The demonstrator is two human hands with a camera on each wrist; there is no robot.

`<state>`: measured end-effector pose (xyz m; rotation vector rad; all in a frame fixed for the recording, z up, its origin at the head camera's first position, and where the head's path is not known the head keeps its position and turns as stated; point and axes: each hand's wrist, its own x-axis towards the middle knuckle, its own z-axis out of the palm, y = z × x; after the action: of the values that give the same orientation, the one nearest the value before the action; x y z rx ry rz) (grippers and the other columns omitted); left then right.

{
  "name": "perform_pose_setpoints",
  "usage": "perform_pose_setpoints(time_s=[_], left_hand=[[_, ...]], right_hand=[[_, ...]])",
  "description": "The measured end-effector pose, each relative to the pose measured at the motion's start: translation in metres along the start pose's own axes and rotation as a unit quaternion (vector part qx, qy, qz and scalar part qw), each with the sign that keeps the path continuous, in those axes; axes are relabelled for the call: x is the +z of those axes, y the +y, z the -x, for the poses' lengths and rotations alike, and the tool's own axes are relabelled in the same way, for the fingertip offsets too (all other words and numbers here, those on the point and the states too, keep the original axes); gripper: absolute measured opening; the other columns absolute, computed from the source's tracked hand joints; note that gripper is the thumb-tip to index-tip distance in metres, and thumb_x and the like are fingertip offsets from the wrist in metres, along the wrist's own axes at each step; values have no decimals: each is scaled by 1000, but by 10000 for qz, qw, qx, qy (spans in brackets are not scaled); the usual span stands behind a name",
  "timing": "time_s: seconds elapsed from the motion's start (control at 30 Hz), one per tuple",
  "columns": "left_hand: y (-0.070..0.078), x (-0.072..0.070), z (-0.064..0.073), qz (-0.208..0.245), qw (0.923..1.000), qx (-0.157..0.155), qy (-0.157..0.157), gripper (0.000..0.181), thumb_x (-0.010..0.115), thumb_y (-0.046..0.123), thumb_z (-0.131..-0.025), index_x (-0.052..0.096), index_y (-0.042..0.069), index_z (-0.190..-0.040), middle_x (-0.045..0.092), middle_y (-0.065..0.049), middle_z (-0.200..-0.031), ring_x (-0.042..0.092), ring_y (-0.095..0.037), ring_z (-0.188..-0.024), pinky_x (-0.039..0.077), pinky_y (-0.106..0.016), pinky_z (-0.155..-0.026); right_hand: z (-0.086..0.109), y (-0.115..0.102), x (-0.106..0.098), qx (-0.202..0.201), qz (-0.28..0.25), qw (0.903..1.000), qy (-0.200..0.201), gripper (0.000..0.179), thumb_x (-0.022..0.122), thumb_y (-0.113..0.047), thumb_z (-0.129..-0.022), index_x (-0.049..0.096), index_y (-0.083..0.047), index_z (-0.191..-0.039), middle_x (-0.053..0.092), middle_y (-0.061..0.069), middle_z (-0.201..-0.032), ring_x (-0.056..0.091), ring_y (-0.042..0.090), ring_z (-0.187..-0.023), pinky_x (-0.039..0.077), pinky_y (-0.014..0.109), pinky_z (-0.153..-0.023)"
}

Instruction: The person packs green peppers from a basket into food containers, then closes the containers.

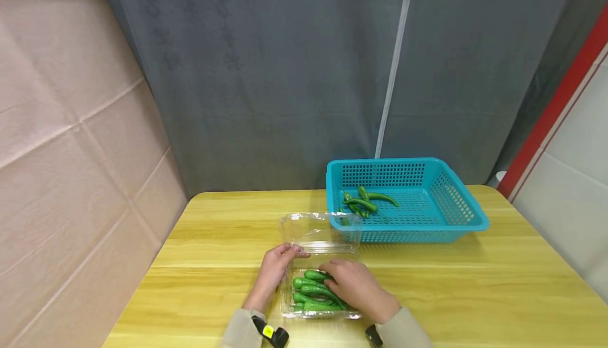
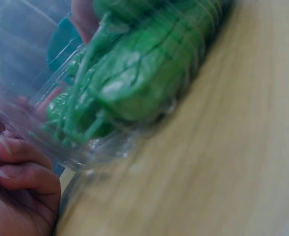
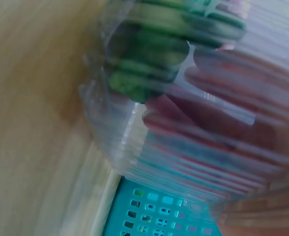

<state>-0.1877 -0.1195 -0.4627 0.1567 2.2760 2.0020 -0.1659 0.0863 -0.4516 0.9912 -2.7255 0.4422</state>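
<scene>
A clear plastic clamshell box point(image 1: 287, 311) sits on the table with its lid point(image 1: 304, 229) raised toward the back. Several green chili peppers point(image 1: 320, 290) lie side by side inside it, their stems showing through the wall in the left wrist view. My left hand point(image 1: 276, 269) grips the box's left side near the hinge, thumb on top and fingers curled under. Reaching in from the right, my right hand point(image 1: 353, 284) pinches the rearmost pepper point(image 1: 314, 274) between thumb and fingers. Through the blurred ribbed wall, the right wrist view shows its fingers point(image 3: 223, 88) beside the peppers.
A blue plastic basket point(image 1: 406, 236) stands at the back right, with several green chili peppers point(image 1: 363, 203) in its left part. The box's lid overlaps its front left corner in the head view. A grey curtain point(image 1: 261, 100) hangs behind the wooden table point(image 1: 199, 263).
</scene>
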Motion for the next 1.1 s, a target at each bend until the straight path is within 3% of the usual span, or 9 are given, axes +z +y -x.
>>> perform_pose_setpoints(time_s=[0.63,1.1], left_hand=[[-1,0,-1,89,9999,-63,-83,33,49,29,-92,58,2,-109,66,-7,-101,31,-6,-37,28,-22,-31],[-2,0,-1,156,9998,-48,-83,32,49,28,-92,59,3,-108,66,-8,-101,31,-5,-36,28,-19,-32]], right_hand=[[-1,2,-11,23,-142,9998,-168,26,62,-25,-83,63,-15,-106,63,-4,-95,59,12,-81,50,31,-69],[1,8,-26,126,-262,9993,253,30,63,-23,-82,62,-14,-110,63,-1,-105,59,15,-92,49,33,-77]])
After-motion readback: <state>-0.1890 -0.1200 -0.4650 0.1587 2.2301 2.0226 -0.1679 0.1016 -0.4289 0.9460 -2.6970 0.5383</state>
